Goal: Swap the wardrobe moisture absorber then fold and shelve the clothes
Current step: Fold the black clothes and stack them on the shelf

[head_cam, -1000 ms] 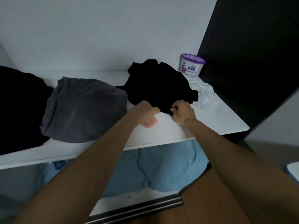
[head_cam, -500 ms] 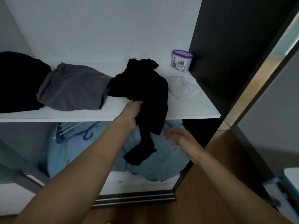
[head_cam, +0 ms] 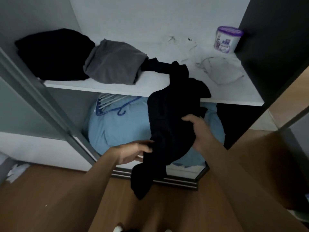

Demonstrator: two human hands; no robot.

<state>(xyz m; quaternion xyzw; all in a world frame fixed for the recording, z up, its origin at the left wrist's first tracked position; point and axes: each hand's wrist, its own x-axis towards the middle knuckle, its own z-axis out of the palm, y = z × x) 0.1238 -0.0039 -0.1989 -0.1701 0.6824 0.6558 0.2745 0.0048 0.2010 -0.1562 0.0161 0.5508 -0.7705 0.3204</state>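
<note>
Head camera: your left hand (head_cam: 133, 153) and right hand (head_cam: 201, 133) both grasp the black garment (head_cam: 173, 113); the shelf (head_cam: 150, 83) holds a purple-lidded absorber tub (head_cam: 227, 40), label unreadable.

The white shelf (head_cam: 150, 84) bears a black pile (head_cam: 55, 54), grey garment (head_cam: 113, 62), white cloth (head_cam: 222, 72) and moisture absorber (head_cam: 227, 40).

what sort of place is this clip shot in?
Most likely a home wardrobe, probably in a bedroom: white shelf holding folded grey clothes, a moisture absorber tub in its corner, blue hangers below.
</note>
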